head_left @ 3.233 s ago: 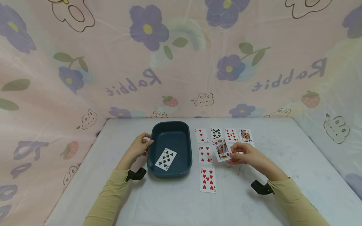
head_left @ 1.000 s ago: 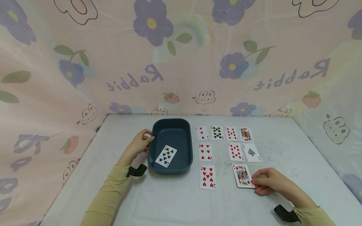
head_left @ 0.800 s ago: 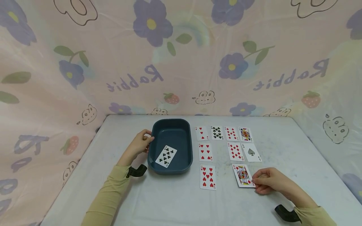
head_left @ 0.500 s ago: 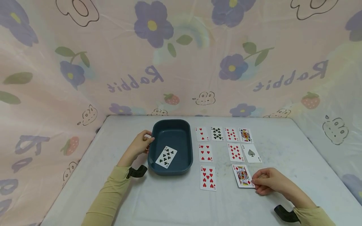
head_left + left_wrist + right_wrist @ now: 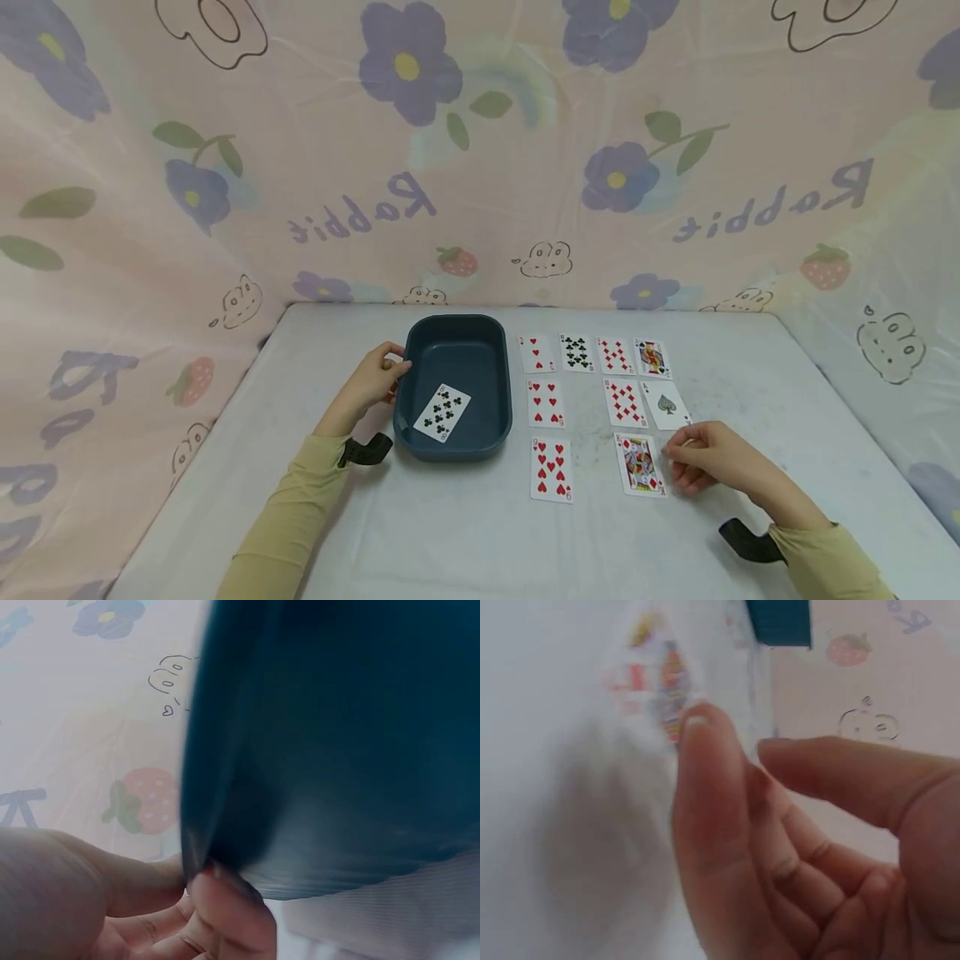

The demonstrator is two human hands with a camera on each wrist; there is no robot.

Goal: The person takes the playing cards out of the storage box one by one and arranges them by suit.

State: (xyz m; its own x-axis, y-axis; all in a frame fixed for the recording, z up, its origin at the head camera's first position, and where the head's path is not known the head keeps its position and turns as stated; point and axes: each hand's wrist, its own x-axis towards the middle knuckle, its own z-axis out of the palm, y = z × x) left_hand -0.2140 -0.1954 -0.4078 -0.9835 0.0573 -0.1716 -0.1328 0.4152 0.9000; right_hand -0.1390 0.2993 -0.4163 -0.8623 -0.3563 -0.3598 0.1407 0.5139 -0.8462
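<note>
My left hand pinches the left rim of a dark blue tray; in the left wrist view, thumb and fingers grip its edge. Inside the tray a club card lies face up. A king of diamonds lies face up on the table, at the front right of the laid-out cards. Just to its right is my right hand, apart from the card. The right wrist view shows a gap between thumb and index finger of that hand, with nothing held; the card there is blurred.
Right of the tray, face-up cards lie in rough rows: a back row including a three of hearts and a face card, then a six of hearts, a diamond card, an ace of spades and a nine of hearts.
The right hand carried the king of diamonds from beside the six of hearts to the front right, set it down and let go. It has since moved slightly back. The left hand has stayed.
</note>
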